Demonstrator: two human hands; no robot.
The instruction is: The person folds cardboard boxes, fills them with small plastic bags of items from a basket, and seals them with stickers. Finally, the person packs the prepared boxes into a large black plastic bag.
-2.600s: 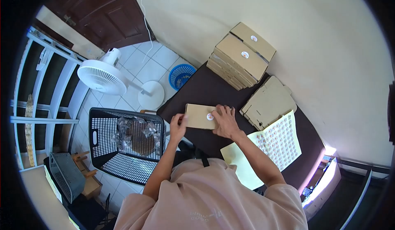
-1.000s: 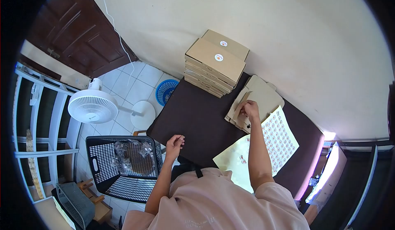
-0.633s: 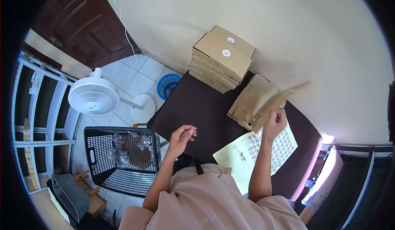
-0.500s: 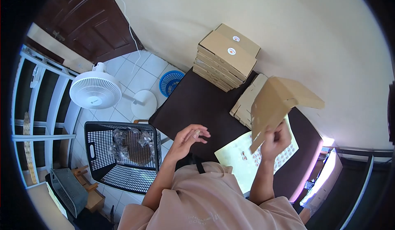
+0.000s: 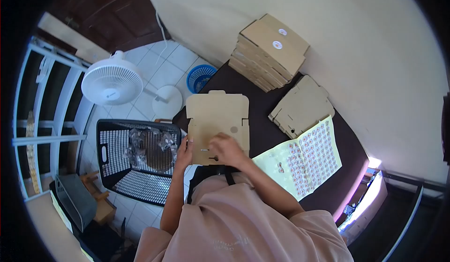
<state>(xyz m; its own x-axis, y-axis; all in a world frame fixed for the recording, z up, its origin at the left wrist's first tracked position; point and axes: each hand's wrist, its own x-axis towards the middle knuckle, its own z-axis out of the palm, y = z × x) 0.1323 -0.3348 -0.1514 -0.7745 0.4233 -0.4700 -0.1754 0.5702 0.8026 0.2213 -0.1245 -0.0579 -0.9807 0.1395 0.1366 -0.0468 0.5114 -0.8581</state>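
Observation:
An unfolded cardboard box (image 5: 218,105) lies in front of me at the table's near edge, its tabbed end pointing away. My left hand (image 5: 184,153) grips its left edge near the bottom corner. Over the lower middle of the cardboard is my right hand (image 5: 226,149), smeared by motion, close to small slots in the board. To the right, a pale yellow sheet of round stickers (image 5: 314,156) lies on the table, part of it bare of stickers. Behind that sheet rest more flat cardboard boxes (image 5: 304,105).
Folded boxes with round stickers (image 5: 276,41) form a stack at the back of the dark table (image 5: 258,142), by the wall. On the left are a black basket (image 5: 138,194) holding clear plastic, a white fan (image 5: 112,81) and a blue basket (image 5: 200,76).
The cardboard my right hand held up on the right now lies flat in front of me. My left hand has come onto its edge, and my right hand has moved left over it.

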